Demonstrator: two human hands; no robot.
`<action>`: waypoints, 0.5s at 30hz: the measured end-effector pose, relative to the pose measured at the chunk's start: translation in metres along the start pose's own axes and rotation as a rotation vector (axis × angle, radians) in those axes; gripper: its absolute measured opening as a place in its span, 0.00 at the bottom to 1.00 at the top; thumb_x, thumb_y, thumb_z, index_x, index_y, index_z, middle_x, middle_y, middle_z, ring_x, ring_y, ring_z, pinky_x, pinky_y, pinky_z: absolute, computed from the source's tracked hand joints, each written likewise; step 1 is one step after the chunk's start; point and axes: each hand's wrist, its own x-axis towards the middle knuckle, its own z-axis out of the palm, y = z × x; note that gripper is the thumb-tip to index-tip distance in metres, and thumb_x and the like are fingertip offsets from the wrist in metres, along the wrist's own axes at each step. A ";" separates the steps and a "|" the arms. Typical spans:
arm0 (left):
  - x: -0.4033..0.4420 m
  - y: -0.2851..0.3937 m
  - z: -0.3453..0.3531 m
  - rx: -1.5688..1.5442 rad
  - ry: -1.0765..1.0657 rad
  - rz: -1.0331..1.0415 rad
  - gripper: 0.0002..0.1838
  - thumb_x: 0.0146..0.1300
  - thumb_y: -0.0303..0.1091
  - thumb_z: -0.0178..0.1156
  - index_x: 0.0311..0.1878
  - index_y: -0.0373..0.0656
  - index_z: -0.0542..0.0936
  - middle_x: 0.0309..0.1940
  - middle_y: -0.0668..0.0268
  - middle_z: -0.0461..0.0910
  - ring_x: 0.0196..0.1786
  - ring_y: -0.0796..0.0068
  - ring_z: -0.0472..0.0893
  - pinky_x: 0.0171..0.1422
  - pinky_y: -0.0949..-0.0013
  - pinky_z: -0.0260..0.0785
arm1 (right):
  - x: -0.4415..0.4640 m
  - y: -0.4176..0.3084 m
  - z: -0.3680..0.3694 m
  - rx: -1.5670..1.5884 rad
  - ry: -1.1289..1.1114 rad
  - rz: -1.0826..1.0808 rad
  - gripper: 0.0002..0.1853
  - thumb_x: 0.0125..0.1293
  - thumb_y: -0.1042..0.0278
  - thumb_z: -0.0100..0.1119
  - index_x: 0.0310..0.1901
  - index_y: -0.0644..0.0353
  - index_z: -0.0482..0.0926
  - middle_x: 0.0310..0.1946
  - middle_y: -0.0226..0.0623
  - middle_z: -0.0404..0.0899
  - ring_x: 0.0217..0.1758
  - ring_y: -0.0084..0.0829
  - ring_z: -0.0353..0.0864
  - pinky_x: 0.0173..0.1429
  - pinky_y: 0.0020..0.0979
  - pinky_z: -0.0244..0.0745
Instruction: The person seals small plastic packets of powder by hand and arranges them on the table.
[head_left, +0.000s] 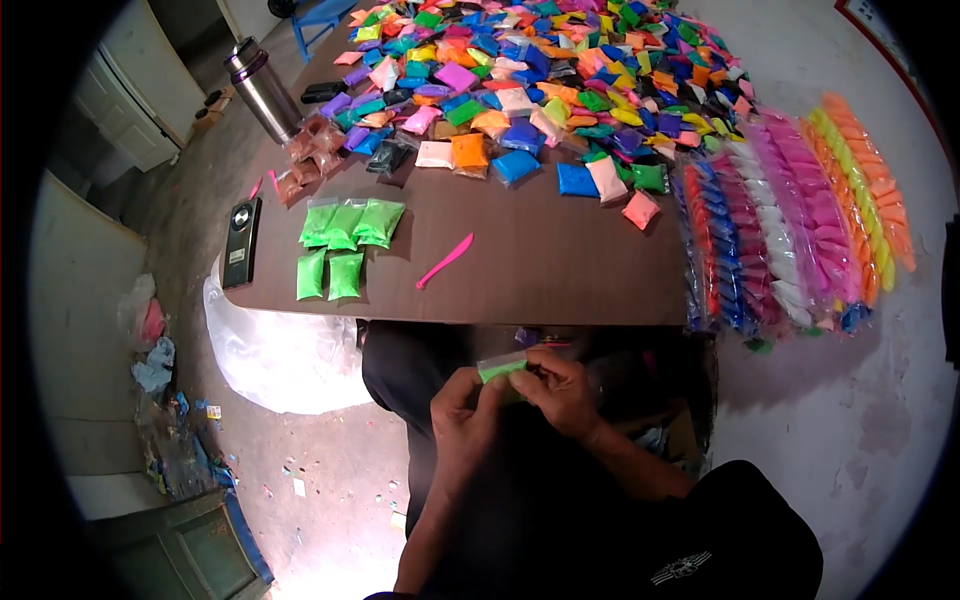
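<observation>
Above my lap, just off the table's front edge, a small clear packet of light green clay is pinched between both hands. My left hand grips its left side, thumb and fingers closed. On the right side and top edge, my right hand has its fingers pressed together on the plastic. Part of the packet is hidden behind my fingers. Several matching green packets lie in two rows on the table, left of a pink plastic knife.
A big heap of multicoloured packets covers the brown table's far side. Long strips of packets hang at the right edge. A phone, brown packets and a steel flask stand or lie left. Plastic sheeting is below.
</observation>
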 end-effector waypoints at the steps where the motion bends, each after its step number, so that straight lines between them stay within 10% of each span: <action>1: -0.001 0.000 -0.001 0.000 0.001 -0.001 0.11 0.75 0.35 0.64 0.47 0.35 0.85 0.37 0.68 0.85 0.41 0.82 0.80 0.48 0.76 0.72 | 0.000 0.002 -0.001 0.000 -0.001 0.002 0.12 0.72 0.74 0.62 0.54 0.68 0.81 0.45 0.33 0.79 0.49 0.22 0.78 0.54 0.26 0.75; 15: -0.003 -0.008 -0.004 -0.235 0.010 -0.051 0.06 0.74 0.28 0.64 0.46 0.35 0.84 0.38 0.71 0.84 0.43 0.87 0.78 0.48 0.79 0.71 | 0.002 0.006 0.001 -0.036 -0.019 -0.056 0.09 0.72 0.76 0.63 0.50 0.68 0.83 0.43 0.33 0.81 0.46 0.21 0.79 0.52 0.26 0.75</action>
